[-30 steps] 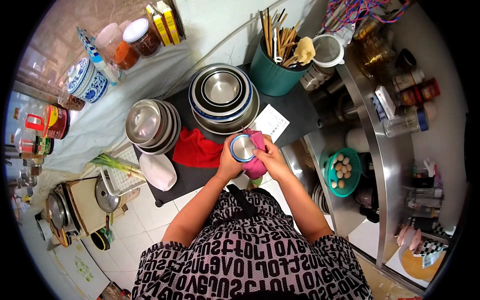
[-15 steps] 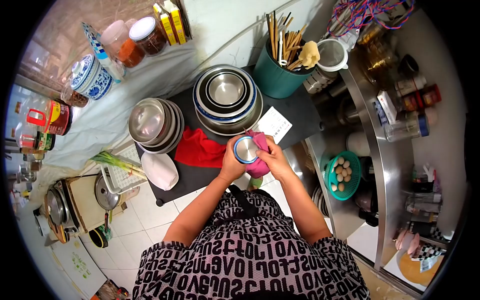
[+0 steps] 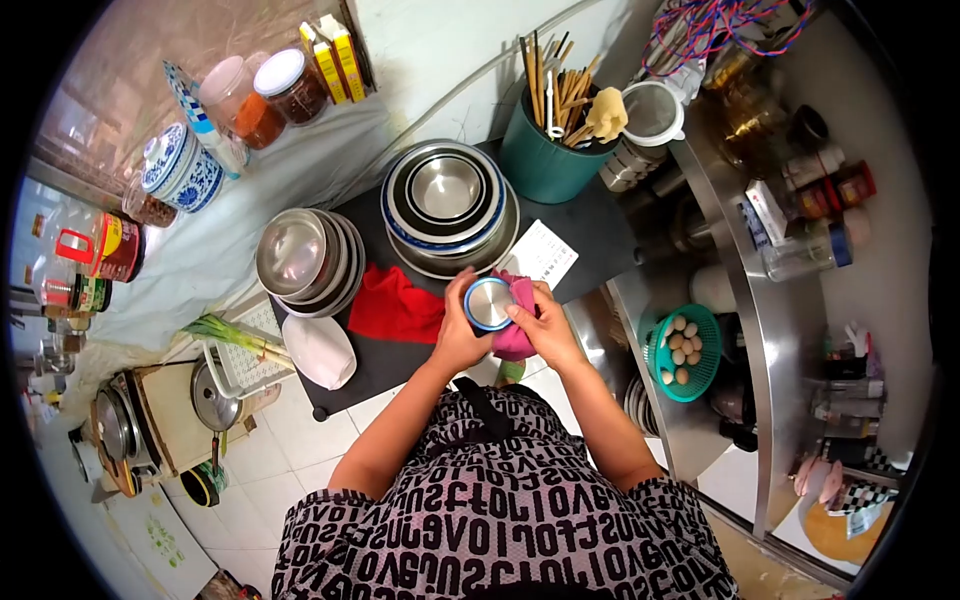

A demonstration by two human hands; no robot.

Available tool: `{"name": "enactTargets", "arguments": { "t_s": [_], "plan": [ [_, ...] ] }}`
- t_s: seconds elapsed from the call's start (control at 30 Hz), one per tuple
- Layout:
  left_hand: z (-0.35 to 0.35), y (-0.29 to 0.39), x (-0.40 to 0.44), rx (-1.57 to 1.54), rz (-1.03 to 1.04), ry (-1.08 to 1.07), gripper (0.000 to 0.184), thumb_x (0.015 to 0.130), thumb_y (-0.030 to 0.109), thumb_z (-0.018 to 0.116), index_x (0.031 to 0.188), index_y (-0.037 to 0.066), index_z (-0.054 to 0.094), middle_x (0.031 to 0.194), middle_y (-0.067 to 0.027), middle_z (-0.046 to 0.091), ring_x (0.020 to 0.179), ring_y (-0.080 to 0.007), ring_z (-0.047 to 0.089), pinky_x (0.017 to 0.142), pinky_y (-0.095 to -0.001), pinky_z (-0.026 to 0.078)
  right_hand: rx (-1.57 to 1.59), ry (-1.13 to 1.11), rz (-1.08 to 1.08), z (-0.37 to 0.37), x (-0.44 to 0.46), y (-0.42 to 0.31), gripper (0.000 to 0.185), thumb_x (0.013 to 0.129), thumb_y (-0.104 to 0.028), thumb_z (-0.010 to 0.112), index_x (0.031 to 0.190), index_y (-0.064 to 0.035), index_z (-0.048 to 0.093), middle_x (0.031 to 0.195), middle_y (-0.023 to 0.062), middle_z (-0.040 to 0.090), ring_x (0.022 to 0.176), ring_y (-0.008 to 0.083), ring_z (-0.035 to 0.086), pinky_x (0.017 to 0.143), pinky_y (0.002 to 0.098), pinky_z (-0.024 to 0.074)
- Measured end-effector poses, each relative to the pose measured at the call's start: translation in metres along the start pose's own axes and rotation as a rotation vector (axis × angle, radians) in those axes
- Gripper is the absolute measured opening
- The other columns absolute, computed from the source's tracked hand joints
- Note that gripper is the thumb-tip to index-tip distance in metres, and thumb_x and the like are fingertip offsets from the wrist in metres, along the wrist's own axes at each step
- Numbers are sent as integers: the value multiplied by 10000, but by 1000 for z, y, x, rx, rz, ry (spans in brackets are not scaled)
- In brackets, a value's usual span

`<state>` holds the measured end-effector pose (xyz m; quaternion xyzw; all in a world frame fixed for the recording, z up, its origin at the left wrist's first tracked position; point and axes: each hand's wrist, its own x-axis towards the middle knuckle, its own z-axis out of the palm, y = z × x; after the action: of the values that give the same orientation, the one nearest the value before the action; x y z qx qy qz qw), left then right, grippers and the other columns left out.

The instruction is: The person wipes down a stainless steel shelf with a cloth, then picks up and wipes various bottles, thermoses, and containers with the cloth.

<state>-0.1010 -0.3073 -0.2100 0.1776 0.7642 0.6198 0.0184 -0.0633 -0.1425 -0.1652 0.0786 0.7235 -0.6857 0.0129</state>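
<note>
A small metal cup (image 3: 488, 303) with a blue rim is between my hands, over the front edge of the black table (image 3: 372, 378). My left hand (image 3: 459, 328) is wrapped round its left side. In my right hand (image 3: 549, 331) a pink cloth (image 3: 514, 341) is pressed against the cup's right side. Just left of my left hand lies a red cloth (image 3: 395, 306). Beyond the cup stand nested metal bowls (image 3: 445, 190), with a white printed card (image 3: 541, 253) to their right.
More stacked bowls (image 3: 292, 253) and a white cloth on a dish (image 3: 320, 350) are at the left. A green bin of chopsticks (image 3: 552, 150) stands at the back. To the right are metal shelves (image 3: 770, 400) and a green basket of eggs (image 3: 711, 350).
The view has shifted slightly. Both hands still hold the cup, and the pink cloth has moved a little along its right side.
</note>
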Motion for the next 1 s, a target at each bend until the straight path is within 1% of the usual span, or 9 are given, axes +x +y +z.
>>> {"name": "enactTargets", "arguments": {
  "t_s": [0.07, 0.13, 0.27, 0.4, 0.47, 0.67, 0.73, 0.8, 1.0],
  "plan": [
    [-5, 5, -3, -196, -98, -68, 1020, 646, 58, 813, 1478, 44, 224, 1474, -191, 339, 1371, -355, 379, 1122, -421, 355, -106, 3, -13, -2, -3, 3, 302, 916, -163, 683, 1169, -3, 638, 1144, 96, 519, 1110, 222, 519, 984, 323, 412],
    [-14, 29, 4, 66, 52, -64, 1060, 637, 58, 816, 1497, 45, 198, 1444, -183, 391, 1356, -367, 393, 1111, -429, 366, -143, 14, -23, -1, -7, 11, 319, 936, -205, 661, 1179, 0, 634, 1124, 103, 525, 1081, 235, 530, 967, 332, 418],
    [-21, 32, 19, 111, -51, -139, 927, 623, 58, 820, 1425, 56, 354, 1309, -169, 515, 1245, -344, 510, 1040, -413, 429, -155, 148, -92, 4, -16, 12, 322, 977, -234, 577, 1174, 15, 633, 1130, 131, 520, 1053, 264, 551, 915, 348, 448],
    [-19, 19, 19, 32, 11, -131, 850, 610, 158, 874, 1332, 43, 441, 1231, -146, 544, 1160, -294, 566, 1009, -389, 447, -562, 157, -279, 23, -30, -35, 239, 872, -40, 628, 1103, -39, 688, 1051, 116, 546, 906, 268, 608, 768, 326, 502],
    [-9, 11, 13, 18, 19, -101, 843, 614, 194, 887, 1314, 42, 443, 1261, -160, 560, 1175, -296, 577, 1004, -389, 452, -824, 35, -627, 30, -20, -44, 308, 795, 8, 649, 1087, -79, 693, 979, 83, 582, 857, 278, 632, 710, 354, 521],
    [-11, 26, 13, -33, -161, -85, 814, 677, 226, 863, 1337, 76, 410, 1257, -181, 605, 1142, -334, 619, 960, -403, 487, -814, 174, -461, 37, 12, -47, 194, 761, -28, 693, 949, -70, 668, 891, 86, 602, 796, 301, 644, 668, 406, 529],
    [-8, 15, 13, -53, -137, -34, 764, 697, 196, 846, 1322, 77, 422, 1210, -161, 624, 1118, -321, 631, 947, -388, 494, -846, 147, -566, 42, 3, -45, 131, 769, -46, 708, 890, -84, 675, 863, 84, 584, 779, 320, 638, 656, 407, 528],
    [-5, 4, 10, -175, 89, 3, 723, 705, 158, 834, 1307, 76, 442, 1182, -155, 624, 1108, -317, 632, 939, -376, 495, -877, 76, -592, 51, -1, -47, 108, 776, -55, 711, 869, -92, 671, 871, 75, 585, 757, 329, 639, 639, 402, 527],
    [-5, 11, 11, -51, -80, 19, 545, 791, 166, 742, 1257, 54, 483, 1234, -196, 586, 1109, -382, 598, 944, -425, 484, -900, 180, -408, 37, 16, -44, 70, 810, -76, 689, 875, -84, 663, 888, 87, 589, 752, 329, 643, 631, 400, 525]
  ]
}}
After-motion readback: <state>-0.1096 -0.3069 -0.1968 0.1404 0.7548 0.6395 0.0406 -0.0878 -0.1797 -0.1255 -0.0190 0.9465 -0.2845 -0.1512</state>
